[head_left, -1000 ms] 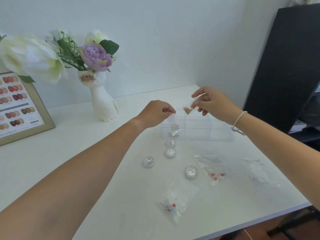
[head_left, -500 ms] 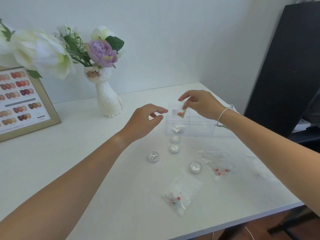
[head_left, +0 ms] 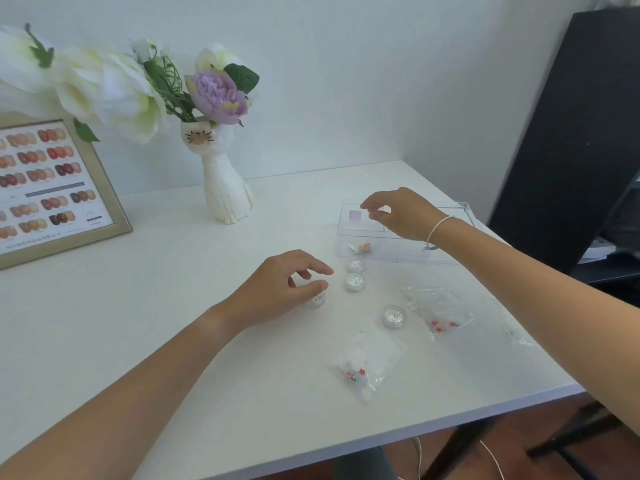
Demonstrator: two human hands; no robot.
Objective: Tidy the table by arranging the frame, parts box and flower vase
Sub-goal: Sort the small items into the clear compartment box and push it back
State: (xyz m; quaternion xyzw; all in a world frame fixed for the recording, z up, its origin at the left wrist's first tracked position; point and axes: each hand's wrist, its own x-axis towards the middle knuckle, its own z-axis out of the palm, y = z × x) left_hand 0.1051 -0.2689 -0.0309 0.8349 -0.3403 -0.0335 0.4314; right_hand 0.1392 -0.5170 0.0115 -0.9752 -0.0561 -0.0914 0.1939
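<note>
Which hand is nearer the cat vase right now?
Left. The left hand sits on the table in front of the cat vase and a little to its right; the right hand is farther right, over the clear parts box.

white table (head_left: 166,341), framed nail chart (head_left: 48,188), cat vase (head_left: 225,192), clear parts box (head_left: 398,251) (open), glitter pots (head_left: 393,317), plastic bags (head_left: 369,363)

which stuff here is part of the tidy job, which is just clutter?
Job:
frame
parts box
vase
left hand, over a small jar
right hand, over the box

Lying about:
three more jars
plastic bags
black panel
</note>
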